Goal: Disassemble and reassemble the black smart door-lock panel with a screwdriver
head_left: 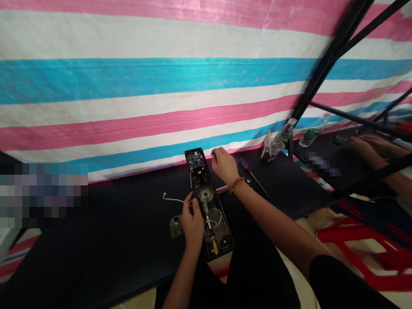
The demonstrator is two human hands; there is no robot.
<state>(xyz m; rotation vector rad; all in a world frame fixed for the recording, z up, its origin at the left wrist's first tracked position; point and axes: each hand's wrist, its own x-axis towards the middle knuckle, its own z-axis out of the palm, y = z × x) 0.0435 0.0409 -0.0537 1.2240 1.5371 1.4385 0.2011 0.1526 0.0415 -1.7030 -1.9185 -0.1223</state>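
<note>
An opened long black device casing (229, 234) lies tilted on the black table (112, 240), its inside facing up; it looks like an electronic door lock. A circuit board (195, 159) sits at its far end, a round metal part in the middle, brass parts near me. My left hand (193, 221) is closed at the casing's left edge, pinching a thin white cable (174, 199) whose plug end lies to the left. My right hand (224, 165) is closed beside the circuit board's right; what its fingers hold is hidden. A small greenish plate-like part (175, 226) lies by my left wrist.
A screwdriver (246, 166) lies right of my right hand, near small loose parts. Farther right stand a plastic cup (273, 150) and a bottle (287, 129). Another person's hands (367, 143) are at a neighbouring table, past a black metal frame (317, 81). A striped sheet (161, 77) hangs behind.
</note>
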